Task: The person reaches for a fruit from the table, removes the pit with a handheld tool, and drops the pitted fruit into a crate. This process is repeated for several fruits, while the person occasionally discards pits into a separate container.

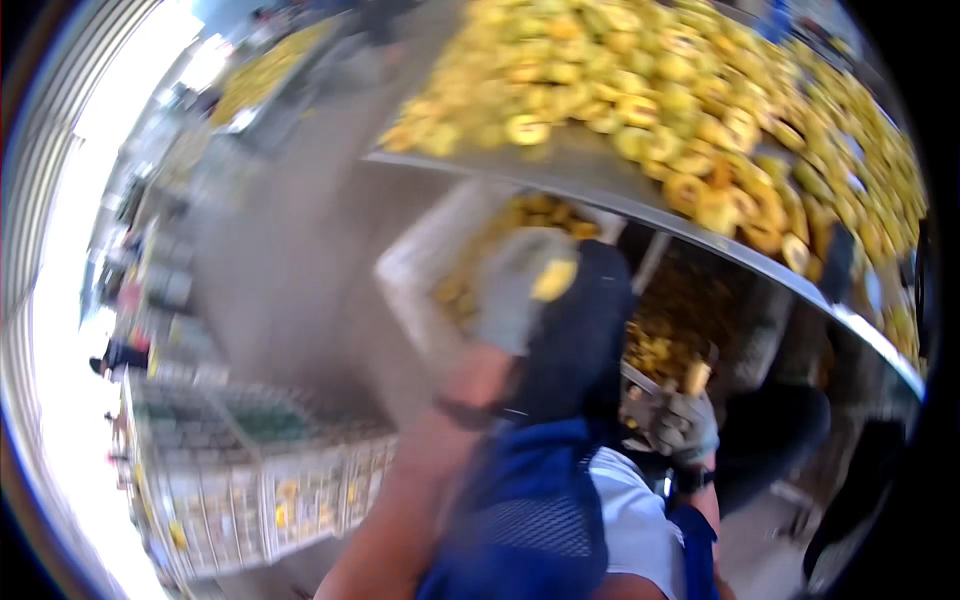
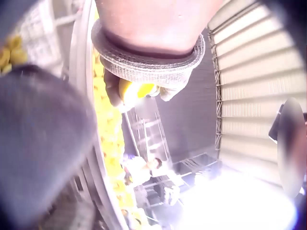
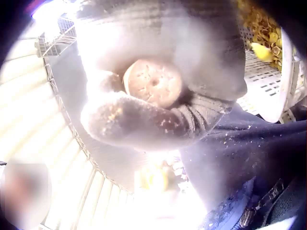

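Observation:
My gloved left hand (image 1: 515, 290), blurred in the head view, holds a piece of yellow fruit (image 1: 553, 280) above a white crate (image 1: 400, 285) with more fruit inside. The left wrist view shows that yellow piece (image 2: 136, 91) between the gloved fingers. Lower and to the right, my gloved right hand (image 1: 685, 428) grips a tool by its light wooden handle (image 1: 697, 377). In the right wrist view, the handle's round end (image 3: 154, 83) pokes out of the curled fingers; the tool's working end is hidden.
A metal table (image 1: 600, 190) heaped with halved yellow fruit (image 1: 680, 65) spans the far side. Under it sits a container of yellow-brown scraps (image 1: 655, 345). Stacked white crates (image 1: 310, 500) stand at left. My dark-clothed knee (image 1: 575, 340) is beside the left hand.

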Available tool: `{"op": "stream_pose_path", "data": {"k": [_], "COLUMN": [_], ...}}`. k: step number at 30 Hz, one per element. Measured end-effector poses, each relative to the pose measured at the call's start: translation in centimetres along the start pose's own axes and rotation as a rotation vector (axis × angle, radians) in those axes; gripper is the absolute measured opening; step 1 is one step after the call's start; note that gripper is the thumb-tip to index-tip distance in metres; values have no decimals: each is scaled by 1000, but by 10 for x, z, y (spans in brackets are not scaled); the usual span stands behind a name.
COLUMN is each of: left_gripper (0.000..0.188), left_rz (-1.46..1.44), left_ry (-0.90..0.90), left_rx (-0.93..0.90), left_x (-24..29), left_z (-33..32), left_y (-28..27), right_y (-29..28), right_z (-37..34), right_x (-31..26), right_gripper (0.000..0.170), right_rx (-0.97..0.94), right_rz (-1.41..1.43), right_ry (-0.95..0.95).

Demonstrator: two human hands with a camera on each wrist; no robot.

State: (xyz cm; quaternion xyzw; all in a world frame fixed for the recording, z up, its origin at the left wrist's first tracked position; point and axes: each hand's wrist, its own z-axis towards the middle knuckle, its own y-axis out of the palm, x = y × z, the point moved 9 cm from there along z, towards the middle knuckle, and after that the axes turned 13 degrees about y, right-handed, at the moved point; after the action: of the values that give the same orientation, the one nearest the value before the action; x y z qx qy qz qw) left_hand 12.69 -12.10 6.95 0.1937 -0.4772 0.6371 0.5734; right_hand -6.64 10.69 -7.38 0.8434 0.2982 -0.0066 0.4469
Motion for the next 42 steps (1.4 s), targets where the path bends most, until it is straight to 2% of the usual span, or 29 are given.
{"op": "stream_pose_path", "data": {"k": [2,3,5,8,9,12,13,18,22,26,27,30,34,35,38,39,41,42], "left_gripper": [26,28,30,32,31,32,33,37,38,49,54,53,52,49,48,51,51,52], "left_rz": [178,217,753,525,547,293,338,219,169,187,226,302,66,61,50,23,-64,-5], "left_ry": [-28,-250,60,15,6,9,30,274,324,339,432,458,69,189,269,280,235,264], "left_rx": [24,16,-146,-114,-149,-246,-279,-429,-513,-650,-648,-571,-652,-556,-412,-384,-467,-552], "left_x": [-46,-53,-55,-107,-88,-75,-65,-38,-4,26,35,28,9,16,19,27,40,51], "left_z": [9,14,36,47,57,82,92,134,144,128,120,106,105,107,98,90,68,54], "left_y": [-44,-55,-70,-80,-66,-13,6,112,179,229,235,253,249,242,216,205,197,196], "right_y": [17,16,16,16,16,15,13,-4,-8,-14,-15,-3,-3,-3,-7,0,10,12], "right_z": [-9,-8,3,6,6,6,7,5,-2,-3,-3,-5,-7,-9,-9,-14,-18,-18], "right_x": [-8,-8,-6,-5,-5,-10,-10,-15,-21,-26,-27,-32,-32,-32,-39,-43,-45,-45], "right_gripper": [18,18,19,22,22,23,23,22,20,21,22,22,21,21,24,25,29,32], "right_rx": [-41,-30,-25,-54,-57,-28,-5,158,229,254,255,217,244,260,263,228,161,132], "right_rz": [-54,-59,-64,-19,-10,-17,-26,-51,-38,-52,-47,-67,-103,-112,-153,-87,52,126], "right_ry": [-20,2,22,32,38,33,18,20,-14,-47,-49,-12,-41,-55,-161,-168,-177,-184]}}
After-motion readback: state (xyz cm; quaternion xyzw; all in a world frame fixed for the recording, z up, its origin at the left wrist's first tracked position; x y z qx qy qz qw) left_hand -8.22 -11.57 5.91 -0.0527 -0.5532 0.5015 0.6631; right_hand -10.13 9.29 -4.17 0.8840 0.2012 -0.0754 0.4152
